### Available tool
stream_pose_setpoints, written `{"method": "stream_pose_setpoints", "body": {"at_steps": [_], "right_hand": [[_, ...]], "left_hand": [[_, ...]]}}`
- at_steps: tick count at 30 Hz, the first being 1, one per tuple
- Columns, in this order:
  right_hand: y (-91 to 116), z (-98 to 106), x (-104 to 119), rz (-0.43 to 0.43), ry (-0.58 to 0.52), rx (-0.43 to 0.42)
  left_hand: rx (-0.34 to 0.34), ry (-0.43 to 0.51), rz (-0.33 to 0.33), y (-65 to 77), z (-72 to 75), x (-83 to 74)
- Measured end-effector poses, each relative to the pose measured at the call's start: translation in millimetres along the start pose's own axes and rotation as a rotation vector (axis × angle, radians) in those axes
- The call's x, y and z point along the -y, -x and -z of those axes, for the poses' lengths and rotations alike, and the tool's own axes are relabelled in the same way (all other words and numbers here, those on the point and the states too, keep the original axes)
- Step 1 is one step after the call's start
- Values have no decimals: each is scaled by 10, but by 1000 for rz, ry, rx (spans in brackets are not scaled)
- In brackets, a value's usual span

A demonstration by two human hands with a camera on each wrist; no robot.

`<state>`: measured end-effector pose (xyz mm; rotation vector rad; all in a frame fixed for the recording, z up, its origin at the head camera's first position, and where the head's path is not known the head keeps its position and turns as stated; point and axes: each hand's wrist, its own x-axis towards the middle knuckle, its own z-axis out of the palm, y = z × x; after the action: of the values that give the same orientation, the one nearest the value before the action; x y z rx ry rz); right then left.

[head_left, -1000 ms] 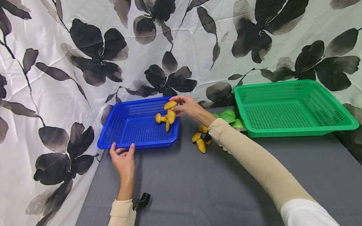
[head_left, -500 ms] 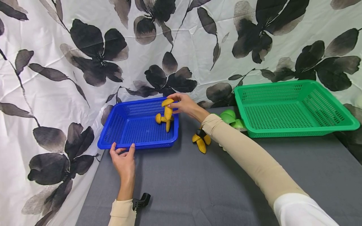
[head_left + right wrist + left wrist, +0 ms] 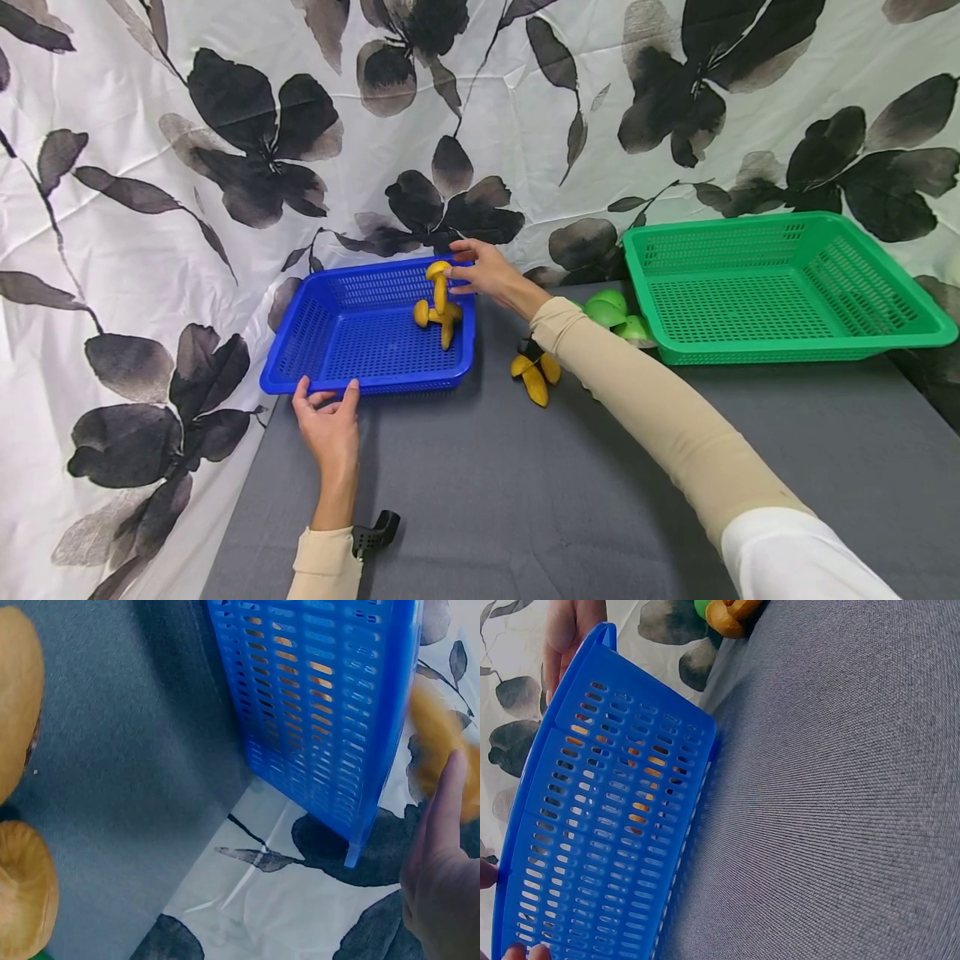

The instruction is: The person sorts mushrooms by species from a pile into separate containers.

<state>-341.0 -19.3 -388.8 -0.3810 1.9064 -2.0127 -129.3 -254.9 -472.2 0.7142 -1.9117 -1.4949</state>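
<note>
My left hand (image 3: 327, 429) grips the near rim of a blue plastic basket (image 3: 300, 367); in the left wrist view some fingertips (image 3: 538, 952) lie against its slotted wall. Over the basket's right end, my right hand (image 3: 491, 273) has its fingers spread, beside a yellow toy mushroom (image 3: 439, 287). In the right wrist view that mushroom (image 3: 435, 735) is blurred, and a straight index finger overlaps it. More yellow mushrooms (image 3: 435, 315) lie on the basket floor below.
A green plastic basket (image 3: 750, 346) stands at the back right. Next to it lie light green rounded pieces (image 3: 606, 308). More yellow mushrooms (image 3: 534, 385) lie on the grey table (image 3: 465, 500) between the baskets. A floral cloth (image 3: 525, 125) hangs behind.
The right hand has shifted slightly up and its fingers have spread. The upper mushroom has moved left and away from those fingers. The left hand and blue basket stay in place.
</note>
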Motion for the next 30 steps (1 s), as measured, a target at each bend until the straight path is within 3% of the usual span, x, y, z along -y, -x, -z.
{"method": "stream_pose_setpoints", "body": {"at_steps": [7,17,30], "right_hand": [[85,83,22,5,61,-9],[314,317,-31,38,175,48],[595,531,-148,47,191,126]], "left_hand": [[4,3,1,6,-8,-5],[-3,34,-13,3,-3,-15],[-5,18,-4,26,-7,-9]]}}
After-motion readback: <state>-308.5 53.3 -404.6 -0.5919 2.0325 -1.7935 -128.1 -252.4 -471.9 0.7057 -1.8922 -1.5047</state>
